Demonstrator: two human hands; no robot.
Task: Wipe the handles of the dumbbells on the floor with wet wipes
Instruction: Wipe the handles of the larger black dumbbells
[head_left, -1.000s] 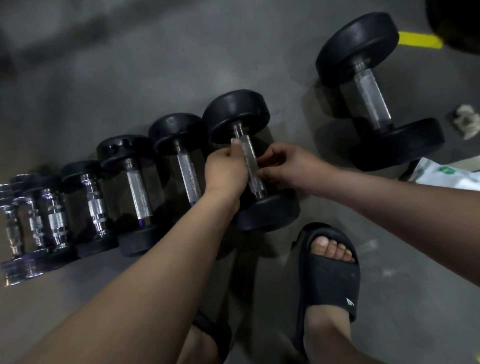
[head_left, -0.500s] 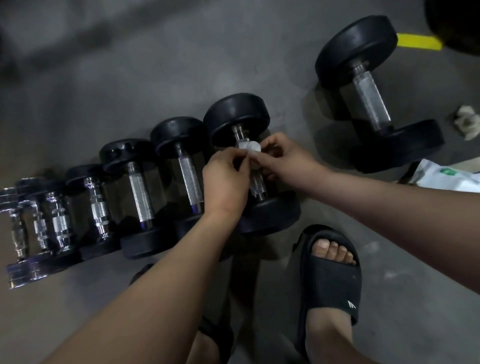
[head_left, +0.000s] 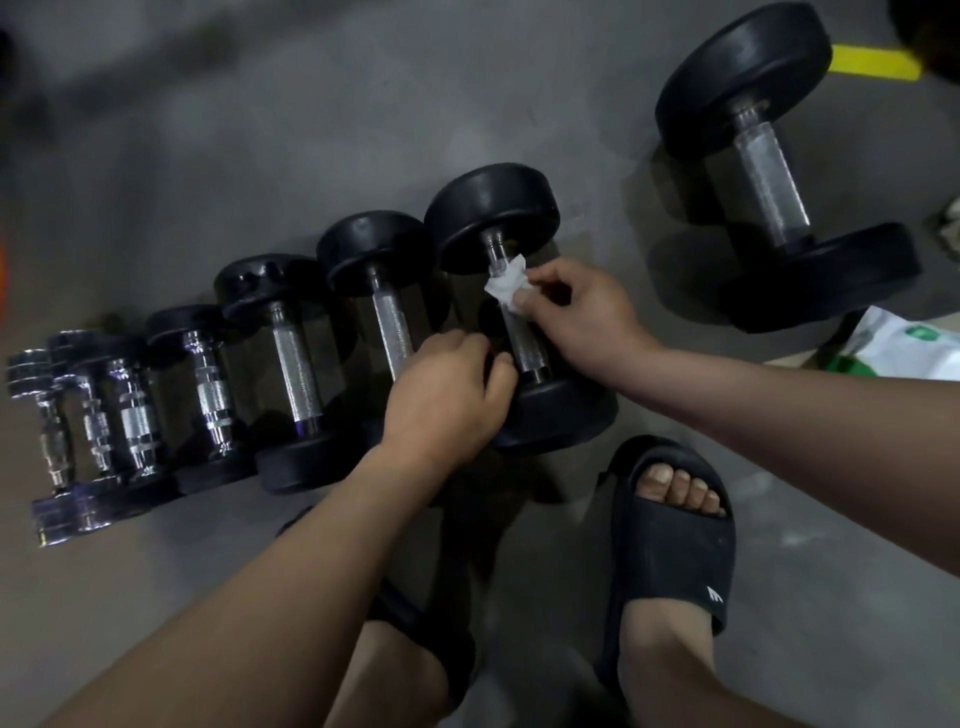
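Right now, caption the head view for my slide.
Right hand pinches a white wipe on a dumbbell handle, left hand beside it.

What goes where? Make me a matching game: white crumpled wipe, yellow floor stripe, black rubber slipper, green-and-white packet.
1 white crumpled wet wipe
2 yellow painted floor stripe
3 black rubber slipper
4 green-and-white plastic packet

A on a foot
B pinched by the right hand on a dumbbell handle
C right edge, beside the biggest black dumbbell
D top right, behind that dumbbell

Pairs: 1-B, 2-D, 3-A, 4-C
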